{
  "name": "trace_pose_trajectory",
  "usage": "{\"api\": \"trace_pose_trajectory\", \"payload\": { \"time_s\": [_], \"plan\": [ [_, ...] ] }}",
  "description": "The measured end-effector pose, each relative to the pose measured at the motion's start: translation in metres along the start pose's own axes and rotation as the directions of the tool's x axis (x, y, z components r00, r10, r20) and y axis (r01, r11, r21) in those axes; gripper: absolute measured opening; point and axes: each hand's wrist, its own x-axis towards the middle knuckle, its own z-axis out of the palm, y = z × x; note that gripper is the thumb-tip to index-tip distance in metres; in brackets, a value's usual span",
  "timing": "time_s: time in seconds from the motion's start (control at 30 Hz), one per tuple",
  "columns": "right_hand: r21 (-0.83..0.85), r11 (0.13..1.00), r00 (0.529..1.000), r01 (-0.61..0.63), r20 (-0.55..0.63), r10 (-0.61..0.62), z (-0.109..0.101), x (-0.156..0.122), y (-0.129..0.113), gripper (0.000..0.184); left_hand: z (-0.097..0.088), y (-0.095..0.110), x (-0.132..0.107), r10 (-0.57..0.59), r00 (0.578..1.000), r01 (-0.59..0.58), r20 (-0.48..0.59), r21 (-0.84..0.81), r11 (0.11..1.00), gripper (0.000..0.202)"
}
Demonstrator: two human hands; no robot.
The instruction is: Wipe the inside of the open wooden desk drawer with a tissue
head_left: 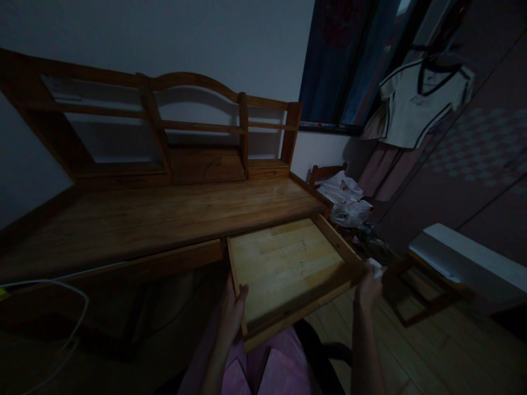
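Observation:
A shallow wooden drawer (288, 269) is pulled out from the right part of the wooden desk, and its pale bottom shows. My left hand (233, 307) grips the drawer's left side near the front, with the thumb over the top edge and the other fingers hidden below. At the front right corner of the drawer is my right hand (369, 286), closed on a crumpled white wipe (375, 267). Whether it is cloth or paper I cannot tell. That hand is beside the corner, and its fingers are partly hidden.
The wooden desk (185, 211) carries a shelf hutch (197, 127) against the wall. White plastic bags (343, 192) lie to the right. A stool (428, 291) under a white box-like object (473, 258) stands on the floor. A white cable (82, 307) hangs at left.

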Motion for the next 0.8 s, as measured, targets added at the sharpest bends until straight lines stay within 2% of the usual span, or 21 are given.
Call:
{"api": "trace_pose_trajectory", "payload": {
  "time_s": [0.07, 0.1, 0.17, 0.2, 0.3, 0.43, 0.53, 0.6, 0.7, 0.8],
  "plan": [
    [-0.199, 0.971, 0.990, 0.134, 0.061, -0.125, -0.004, 0.009, 0.002, 0.068, 0.000, -0.001, 0.001, 0.002, 1.000, -0.002, -0.007, 0.006, 1.000, 0.070],
    [-0.276, 0.929, 0.967, 0.248, 0.123, -0.222, -0.005, 0.011, 0.003, 0.063, 0.000, -0.001, 0.001, 0.005, 1.000, -0.005, -0.010, 0.009, 1.000, 0.070],
    [-0.375, 0.790, 0.872, 0.485, 0.271, -0.407, -0.008, 0.011, 0.005, 0.054, 0.001, -0.002, 0.001, 0.011, 1.000, -0.011, -0.023, 0.022, 1.000, 0.069],
    [-0.408, 0.719, 0.825, 0.563, 0.329, -0.459, -0.008, 0.009, 0.005, 0.050, 0.001, -0.002, 0.001, 0.009, 1.000, -0.008, -0.025, 0.029, 1.000, 0.070],
    [-0.479, 0.542, 0.723, 0.691, 0.477, -0.499, -0.011, 0.001, 0.002, 0.043, 0.001, -0.001, 0.001, -0.010, 1.000, 0.011, -0.029, 0.043, 0.999, 0.071],
    [-0.494, 0.392, 0.627, 0.776, 0.664, -0.407, -0.017, -0.011, -0.014, 0.033, 0.001, 0.002, 0.000, 0.011, 1.000, -0.010, -0.029, 0.048, 0.999, 0.069],
    [-0.448, 0.381, 0.572, 0.809, 0.749, -0.333, -0.024, -0.021, -0.030, 0.031, 0.001, 0.001, 0.000, 0.012, 0.999, -0.010, -0.037, 0.061, 0.998, 0.070],
    [-0.428, 0.410, 0.560, 0.805, 0.777, -0.287, -0.027, -0.035, -0.044, 0.032, 0.002, 0.000, 0.000, 0.008, 0.998, -0.004, -0.055, 0.072, 0.997, 0.070],
    [-0.402, 0.457, 0.540, 0.794, 0.811, -0.225, -0.030, -0.071, -0.066, 0.032, 0.003, -0.004, 0.002, 0.017, 0.998, -0.012, -0.058, 0.078, 0.997, 0.071],
    [-0.319, 0.508, 0.470, 0.800, 0.860, -0.200, -0.032, -0.116, -0.085, 0.035, 0.003, -0.007, 0.003, 0.024, 0.999, -0.020, -0.049, 0.084, 0.996, 0.068]
  ]
}}
